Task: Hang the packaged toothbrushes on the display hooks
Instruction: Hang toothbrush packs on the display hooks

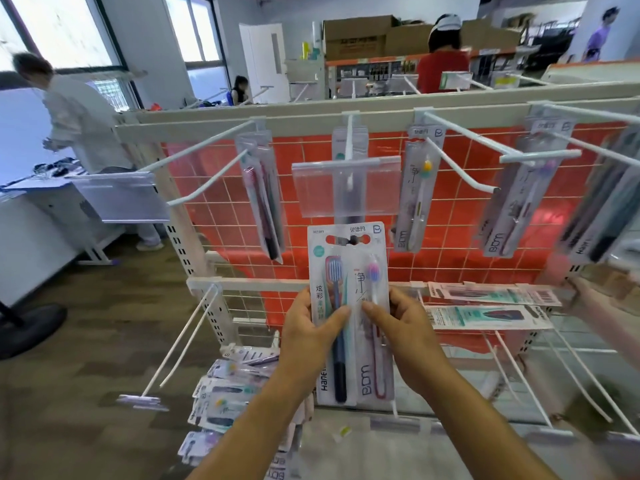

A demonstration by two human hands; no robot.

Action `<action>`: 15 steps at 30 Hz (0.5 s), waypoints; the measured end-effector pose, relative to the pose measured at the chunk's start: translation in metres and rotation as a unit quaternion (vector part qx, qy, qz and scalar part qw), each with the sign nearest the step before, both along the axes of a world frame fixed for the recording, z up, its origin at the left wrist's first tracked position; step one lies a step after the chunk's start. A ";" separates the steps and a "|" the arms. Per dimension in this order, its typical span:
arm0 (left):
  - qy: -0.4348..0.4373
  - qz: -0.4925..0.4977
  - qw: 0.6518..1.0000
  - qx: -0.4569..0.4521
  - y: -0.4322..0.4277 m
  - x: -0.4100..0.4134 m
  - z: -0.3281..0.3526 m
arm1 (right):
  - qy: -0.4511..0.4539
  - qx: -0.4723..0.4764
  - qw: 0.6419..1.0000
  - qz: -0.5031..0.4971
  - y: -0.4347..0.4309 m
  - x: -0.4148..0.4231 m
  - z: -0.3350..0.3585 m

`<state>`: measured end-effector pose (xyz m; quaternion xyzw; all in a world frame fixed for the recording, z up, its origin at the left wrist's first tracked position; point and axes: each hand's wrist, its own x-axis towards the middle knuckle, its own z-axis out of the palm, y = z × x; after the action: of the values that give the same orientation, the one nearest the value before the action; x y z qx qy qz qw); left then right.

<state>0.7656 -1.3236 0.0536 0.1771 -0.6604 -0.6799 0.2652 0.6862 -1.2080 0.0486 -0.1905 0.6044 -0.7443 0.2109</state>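
Two packaged toothbrushes overlap in front of me: a pack with a dark blue brush (334,368) in my left hand (306,336) and a pack with a pink brush (375,372) in my right hand (407,332). Both stand upright below the middle display hook (350,150), whose clear price tag (346,188) hangs just above the packs' tops. Single packs hang on the upper hooks at left (263,188), centre right (417,188) and right (516,199). Loose packs lie piled at lower left (225,393) and across the lower hooks at right (485,306).
The white rack has a wire grid (214,188) over red tiles. Long bare hooks (176,344) jut out from the lower rail at left and right. A person in white stands at a table far left; other people and cardboard boxes are behind the rack.
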 end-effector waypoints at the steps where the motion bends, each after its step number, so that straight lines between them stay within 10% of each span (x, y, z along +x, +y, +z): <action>1: 0.003 -0.005 1.000 0.000 -0.003 0.002 0.001 | 0.004 0.001 1.000 -0.002 -0.003 0.002 0.000; 15: 0.018 -0.043 0.999 -0.007 -0.001 -0.002 0.003 | 0.011 -0.001 0.999 -0.034 0.000 0.011 0.001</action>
<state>0.7637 -1.3248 0.0567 0.1343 -0.6673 -0.6889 0.2492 0.6969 -1.2077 0.0499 -0.1783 0.6116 -0.7497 0.1790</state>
